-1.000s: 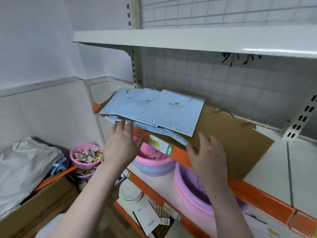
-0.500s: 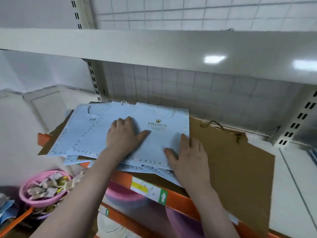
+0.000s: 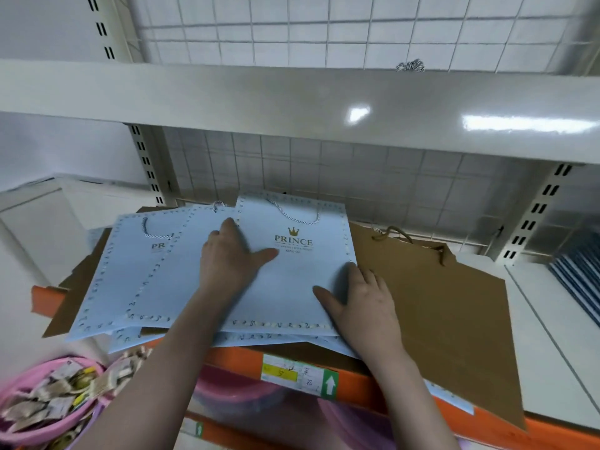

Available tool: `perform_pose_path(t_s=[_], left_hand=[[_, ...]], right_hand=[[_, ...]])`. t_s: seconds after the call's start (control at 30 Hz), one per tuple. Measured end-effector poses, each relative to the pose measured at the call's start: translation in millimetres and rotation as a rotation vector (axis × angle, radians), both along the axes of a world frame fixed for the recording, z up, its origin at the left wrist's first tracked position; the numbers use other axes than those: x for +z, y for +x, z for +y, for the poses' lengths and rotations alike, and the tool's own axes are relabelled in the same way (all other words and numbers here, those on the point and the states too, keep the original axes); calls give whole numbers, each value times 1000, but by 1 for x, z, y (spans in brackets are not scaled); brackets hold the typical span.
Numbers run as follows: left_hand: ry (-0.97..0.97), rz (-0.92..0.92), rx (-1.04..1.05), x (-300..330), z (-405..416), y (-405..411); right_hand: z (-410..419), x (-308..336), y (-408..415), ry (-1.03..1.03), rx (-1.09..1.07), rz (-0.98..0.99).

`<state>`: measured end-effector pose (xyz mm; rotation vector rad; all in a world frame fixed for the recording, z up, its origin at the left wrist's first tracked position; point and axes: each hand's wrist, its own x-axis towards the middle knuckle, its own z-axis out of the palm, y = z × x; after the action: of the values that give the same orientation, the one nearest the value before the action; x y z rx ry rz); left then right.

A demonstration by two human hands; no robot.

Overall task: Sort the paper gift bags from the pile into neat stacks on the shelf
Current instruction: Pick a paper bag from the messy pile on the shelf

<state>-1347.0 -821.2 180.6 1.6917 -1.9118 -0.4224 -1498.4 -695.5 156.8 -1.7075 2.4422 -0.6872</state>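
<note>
Several light-blue paper gift bags lie fanned and overlapping on the shelf [image 3: 552, 368]. The top bag [image 3: 292, 277] shows a gold crown and "PRINCE", with a rope handle at its far edge. A second blue bag [image 3: 130, 271] sticks out to the left. My left hand [image 3: 230, 258] lies flat on the top bag, fingers straight, pressing down. My right hand [image 3: 363, 300] rests flat on the top bag's right edge, thumb spread across the paper. A large brown paper bag [image 3: 438, 319] lies under and to the right of the blue ones.
An upper shelf board [image 3: 292, 102] hangs close overhead. The orange shelf front [image 3: 357, 381] carries a price label [image 3: 298, 378]. Pink basins sit below, one with small packets [image 3: 48, 404] at lower left. Dark blue items [image 3: 581, 271] lie at far right. A wire grid backs the shelf.
Both hands moved from the shelf's front edge onto the blue bags and now press them flat. The bags have shifted into a squarer alignment and the view has come closer.
</note>
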Motion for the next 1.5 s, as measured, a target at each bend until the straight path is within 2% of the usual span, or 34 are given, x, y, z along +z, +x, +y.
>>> perform_pose_path(t_s=[0.27, 0.4, 0.53, 0.77, 1.0, 1.27, 1.5], left_hand=[[-83, 548, -66, 0, 15, 26], [-86, 675, -105, 7, 30, 41], [-92, 647, -103, 11, 52, 55], [-43, 482, -150, -1, 82, 72], [-1, 490, -260, -6, 122, 61], [-22, 415, -396, -1, 175, 2], [-40, 353, -535, 4, 257, -88]], right_hand=[[-2, 15, 13, -90, -110, -272], [9, 28, 24, -163, -128, -352], [31, 33, 40, -200, -146, -336], [84, 26, 64, -219, -237, -259], [133, 25, 64, -196, -342, -193], [205, 31, 28, -185, -488, -137], [304, 36, -39, -196, -607, -99]])
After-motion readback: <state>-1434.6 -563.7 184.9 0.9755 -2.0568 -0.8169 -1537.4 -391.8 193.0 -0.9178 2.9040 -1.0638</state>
